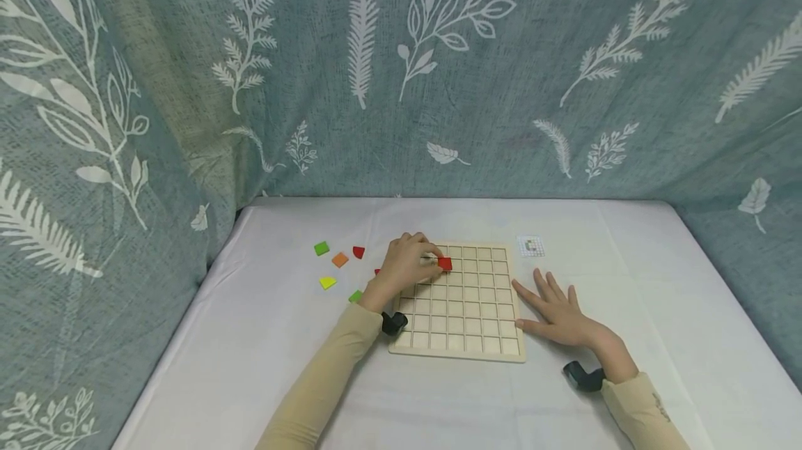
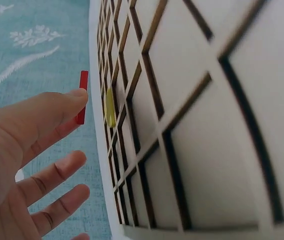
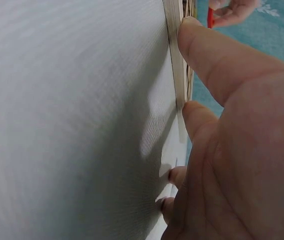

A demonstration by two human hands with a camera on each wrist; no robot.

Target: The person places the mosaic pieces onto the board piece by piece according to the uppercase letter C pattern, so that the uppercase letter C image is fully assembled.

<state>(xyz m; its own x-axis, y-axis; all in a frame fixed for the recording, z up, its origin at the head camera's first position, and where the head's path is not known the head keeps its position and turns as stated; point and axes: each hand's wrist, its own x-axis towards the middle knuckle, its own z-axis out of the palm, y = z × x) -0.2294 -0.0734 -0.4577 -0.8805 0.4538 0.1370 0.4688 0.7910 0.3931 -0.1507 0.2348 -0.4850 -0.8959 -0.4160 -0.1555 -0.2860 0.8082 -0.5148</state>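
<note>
Head view: left hand (image 1: 407,262) pinches red tile (image 1: 445,264) over gridded board (image 1: 473,308), right hand (image 1: 562,315) splayed alongside; slack pinch might drop tile askew.

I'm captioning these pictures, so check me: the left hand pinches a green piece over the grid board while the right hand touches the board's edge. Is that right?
Not quite: the piece is red, not green; the head view shows it. The left hand does pinch it over the grid board, and the right hand touches its edge.
</note>
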